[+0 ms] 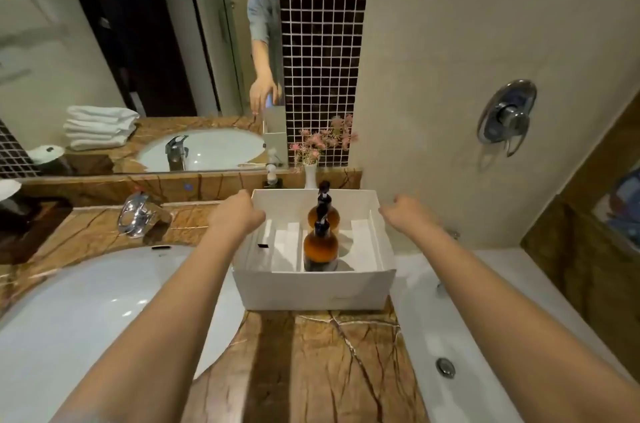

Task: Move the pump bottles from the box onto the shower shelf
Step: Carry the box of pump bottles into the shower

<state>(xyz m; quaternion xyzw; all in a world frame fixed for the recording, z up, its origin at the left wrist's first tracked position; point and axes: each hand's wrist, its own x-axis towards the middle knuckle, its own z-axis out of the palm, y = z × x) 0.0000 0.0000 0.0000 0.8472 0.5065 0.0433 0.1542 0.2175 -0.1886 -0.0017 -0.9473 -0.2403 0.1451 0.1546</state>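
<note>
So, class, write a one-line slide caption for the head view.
Left hand and right hand at the rims of a white box holding two amber pump bottles on a marble counter.

Brown marble countertop (322, 363), white oval sink (86, 311) at left, chrome faucet (133, 214) behind it, wall mirror (104, 41) reflecting white towels (100, 128), dark mosaic tile strip (322, 41), beige wall (467, 41) with chrome shower valve (507, 116), white bathtub (450, 318) at right.
</note>
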